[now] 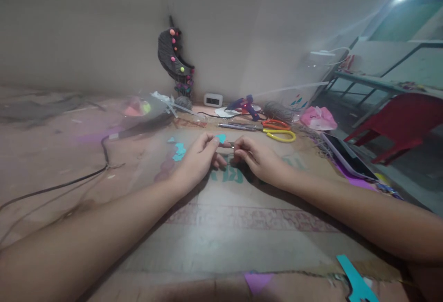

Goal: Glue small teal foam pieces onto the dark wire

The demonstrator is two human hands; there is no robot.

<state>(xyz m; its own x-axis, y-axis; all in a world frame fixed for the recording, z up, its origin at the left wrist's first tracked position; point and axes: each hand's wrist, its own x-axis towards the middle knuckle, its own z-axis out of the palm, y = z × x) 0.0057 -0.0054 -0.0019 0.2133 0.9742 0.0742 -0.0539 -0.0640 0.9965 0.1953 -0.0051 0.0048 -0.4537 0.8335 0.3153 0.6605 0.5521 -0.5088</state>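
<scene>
One small teal scrap, left hand pinching

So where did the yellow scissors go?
In the head view, the yellow scissors lie on the cardboard right of centre, just beyond the right hand, beside the orange scissors and in front of the glue gun.

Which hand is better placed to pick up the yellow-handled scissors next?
Probably the right hand: the yellow-handled scissors lie just beyond it on its side, while the left hand sits farther off and pinches a teal piece.
</scene>
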